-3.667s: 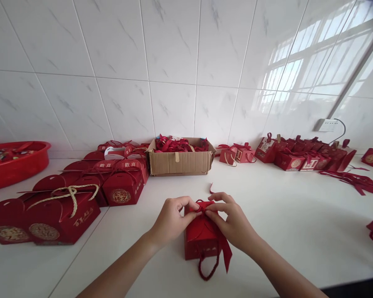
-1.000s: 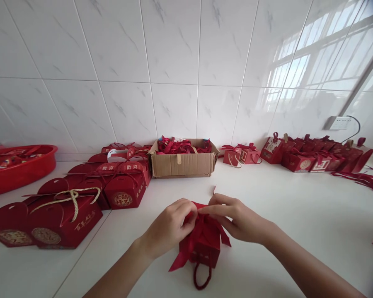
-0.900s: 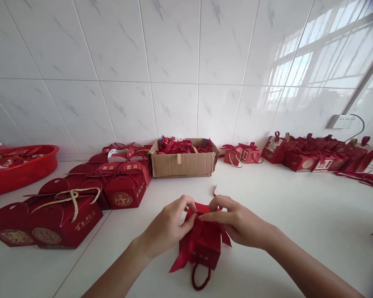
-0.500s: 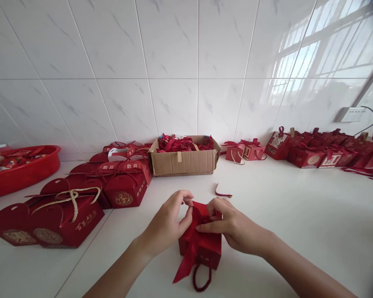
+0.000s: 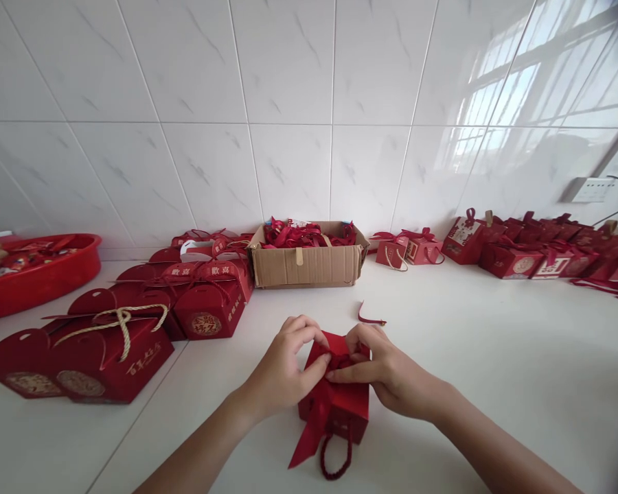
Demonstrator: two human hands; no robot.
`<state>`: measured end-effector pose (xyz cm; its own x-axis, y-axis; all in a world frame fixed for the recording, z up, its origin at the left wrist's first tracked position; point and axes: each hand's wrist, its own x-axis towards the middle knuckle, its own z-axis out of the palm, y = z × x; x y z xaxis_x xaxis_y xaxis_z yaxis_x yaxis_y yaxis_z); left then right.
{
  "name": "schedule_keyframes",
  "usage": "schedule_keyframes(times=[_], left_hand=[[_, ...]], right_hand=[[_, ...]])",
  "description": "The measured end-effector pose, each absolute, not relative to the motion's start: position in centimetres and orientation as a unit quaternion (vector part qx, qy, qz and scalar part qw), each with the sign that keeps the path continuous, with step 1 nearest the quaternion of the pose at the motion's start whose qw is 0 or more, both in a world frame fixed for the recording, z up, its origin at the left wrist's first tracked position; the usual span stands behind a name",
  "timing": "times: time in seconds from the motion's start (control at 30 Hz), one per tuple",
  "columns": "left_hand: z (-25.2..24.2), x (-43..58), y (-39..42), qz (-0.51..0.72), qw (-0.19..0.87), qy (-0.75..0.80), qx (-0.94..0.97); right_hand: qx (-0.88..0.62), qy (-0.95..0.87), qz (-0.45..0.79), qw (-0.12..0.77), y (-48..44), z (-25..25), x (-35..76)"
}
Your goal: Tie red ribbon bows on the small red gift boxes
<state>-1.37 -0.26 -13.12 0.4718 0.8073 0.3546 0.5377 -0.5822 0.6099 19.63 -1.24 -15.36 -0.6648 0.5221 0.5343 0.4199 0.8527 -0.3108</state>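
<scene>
A small red gift box (image 5: 340, 405) with a red rope handle stands on the white counter (image 5: 468, 370) in front of me. A red ribbon (image 5: 309, 432) runs over its top and hangs down its front left. My left hand (image 5: 283, 367) and my right hand (image 5: 378, 367) meet over the top of the box, fingers curled and pinching the ribbon there. The knot itself is hidden under my fingertips.
A cardboard box (image 5: 309, 264) full of red ribbons stands by the tiled wall. Larger red boxes (image 5: 134, 315) crowd the left, with a red basin (image 5: 36, 274) beyond. Several small red boxes (image 5: 520, 250) line the back right. A loose ribbon scrap (image 5: 371, 317) lies behind my hands.
The ribbon tails that spread over the box top have been drawn in. My fingers have closed tighter together at the top centre of the box.
</scene>
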Motion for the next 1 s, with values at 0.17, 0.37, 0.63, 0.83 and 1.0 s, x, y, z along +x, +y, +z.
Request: schedule_keyframes(times=[0.17,0.37,0.63,0.83,1.0], left_hand=[[-12.7,-1.9,-0.2,0.318,0.144,0.392,0.851],[-12.2,-2.4,0.2,0.306,0.067,0.402,0.860],[-12.4,-1.6,-0.6,0.325,0.328,0.396,0.794],[-13.1,-1.4,-0.7,0.324,0.268,0.413,0.808],[-12.7,-1.6,-0.9,0.322,0.315,0.377,0.809]], right_hand=[[-0.251,-0.912,0.073,0.317,-1.2,-15.2,19.6],[-0.264,-0.912,0.084,0.302,-1.4,-15.1,19.6],[-0.255,-0.905,0.089,0.328,-1.3,-15.4,19.6],[-0.248,-0.910,0.074,0.325,-1.3,-15.5,19.7],[-0.247,-0.905,0.089,0.334,-1.2,-15.6,19.7]])
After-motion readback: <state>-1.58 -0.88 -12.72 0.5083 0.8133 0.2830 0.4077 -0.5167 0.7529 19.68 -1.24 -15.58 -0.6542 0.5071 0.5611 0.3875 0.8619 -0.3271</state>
